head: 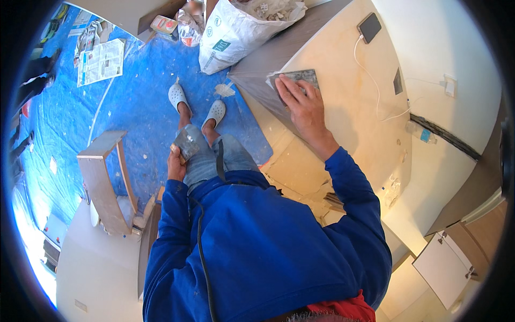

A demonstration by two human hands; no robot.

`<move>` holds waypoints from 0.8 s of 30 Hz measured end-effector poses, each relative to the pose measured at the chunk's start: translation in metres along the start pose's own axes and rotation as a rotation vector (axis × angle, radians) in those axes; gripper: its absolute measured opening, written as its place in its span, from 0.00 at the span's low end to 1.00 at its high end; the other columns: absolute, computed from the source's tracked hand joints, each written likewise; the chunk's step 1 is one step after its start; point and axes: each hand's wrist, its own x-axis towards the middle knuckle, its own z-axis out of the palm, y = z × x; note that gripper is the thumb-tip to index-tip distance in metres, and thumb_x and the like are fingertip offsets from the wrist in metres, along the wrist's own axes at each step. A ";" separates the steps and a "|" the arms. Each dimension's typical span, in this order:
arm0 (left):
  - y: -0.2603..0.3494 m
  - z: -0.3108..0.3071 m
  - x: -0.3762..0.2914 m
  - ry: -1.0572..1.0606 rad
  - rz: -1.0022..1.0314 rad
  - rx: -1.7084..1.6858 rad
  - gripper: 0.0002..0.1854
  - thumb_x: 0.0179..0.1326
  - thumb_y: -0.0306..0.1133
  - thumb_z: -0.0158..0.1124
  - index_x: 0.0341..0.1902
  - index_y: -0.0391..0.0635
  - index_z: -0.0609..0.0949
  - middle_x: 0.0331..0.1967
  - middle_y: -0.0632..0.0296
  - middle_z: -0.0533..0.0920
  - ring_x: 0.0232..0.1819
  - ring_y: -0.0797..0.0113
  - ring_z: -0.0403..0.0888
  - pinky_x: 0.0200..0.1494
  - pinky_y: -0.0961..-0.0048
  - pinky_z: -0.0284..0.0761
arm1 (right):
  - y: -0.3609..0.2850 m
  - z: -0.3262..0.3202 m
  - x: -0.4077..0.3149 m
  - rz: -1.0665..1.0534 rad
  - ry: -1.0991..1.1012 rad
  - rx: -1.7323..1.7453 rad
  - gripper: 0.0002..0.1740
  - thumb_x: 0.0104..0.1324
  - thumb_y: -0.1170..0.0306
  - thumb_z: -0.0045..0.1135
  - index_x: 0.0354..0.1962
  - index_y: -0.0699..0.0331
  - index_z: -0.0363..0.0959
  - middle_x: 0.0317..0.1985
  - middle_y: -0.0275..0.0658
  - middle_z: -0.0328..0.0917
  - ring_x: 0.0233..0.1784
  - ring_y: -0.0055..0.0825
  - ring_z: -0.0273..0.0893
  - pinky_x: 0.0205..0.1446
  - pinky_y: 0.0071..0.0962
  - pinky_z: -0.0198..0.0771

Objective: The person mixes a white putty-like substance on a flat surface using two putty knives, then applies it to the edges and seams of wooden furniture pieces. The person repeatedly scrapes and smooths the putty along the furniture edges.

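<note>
My right hand (303, 102) lies on a flat dark grey rectangular piece (309, 75), fingers spread over it, at the corner of a pale countertop (342, 52). A crumpled bit of clear plastic film shows beside its left edge. Near my left thigh, my left hand (176, 163) grips a grey, stained flat blade or plate (186, 145), probably a putty spreader; its exact kind cannot be told. A thin plastic sheet (261, 94) hangs over the brown side panel below the counter corner.
A phone (369, 28) on a white cable lies on the counter; a plastic bottle (422, 133) is farther right. A white rubble sack (229, 36) stands ahead. Blue sheeting (141, 100) covers the floor, with newspaper (100, 62) and a wooden frame (96, 169) on it. Other people's legs show far left.
</note>
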 end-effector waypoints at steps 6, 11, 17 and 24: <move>0.000 -0.003 -0.002 0.015 -0.010 -0.057 0.25 0.81 0.47 0.61 0.74 0.47 0.75 0.63 0.61 0.83 0.62 0.60 0.84 0.65 0.54 0.81 | 0.005 -0.005 -0.012 0.008 0.089 -0.001 0.42 0.54 0.82 0.63 0.69 0.53 0.78 0.69 0.25 0.79 0.57 0.36 0.77 0.60 0.36 0.73; 0.003 -0.005 -0.002 -0.020 0.005 -0.061 0.24 0.82 0.44 0.59 0.74 0.45 0.75 0.62 0.59 0.84 0.60 0.60 0.85 0.64 0.56 0.83 | -0.002 0.001 -0.002 -0.002 0.058 -0.037 0.41 0.54 0.82 0.63 0.68 0.52 0.79 0.69 0.25 0.80 0.57 0.35 0.77 0.61 0.36 0.73; 0.001 -0.008 0.005 0.015 0.020 -0.041 0.24 0.81 0.43 0.60 0.72 0.44 0.76 0.61 0.60 0.84 0.60 0.60 0.85 0.64 0.55 0.83 | 0.001 -0.007 -0.018 0.004 0.011 -0.051 0.40 0.55 0.81 0.64 0.68 0.51 0.79 0.67 0.26 0.80 0.57 0.35 0.77 0.62 0.37 0.73; 0.010 -0.010 -0.001 -0.112 0.682 1.112 0.19 0.77 0.33 0.62 0.66 0.40 0.78 0.55 0.55 0.85 0.57 0.52 0.85 0.59 0.55 0.83 | 0.009 -0.001 -0.015 -0.049 -0.054 0.031 0.34 0.62 0.80 0.58 0.67 0.57 0.80 0.70 0.34 0.79 0.65 0.43 0.74 0.72 0.42 0.66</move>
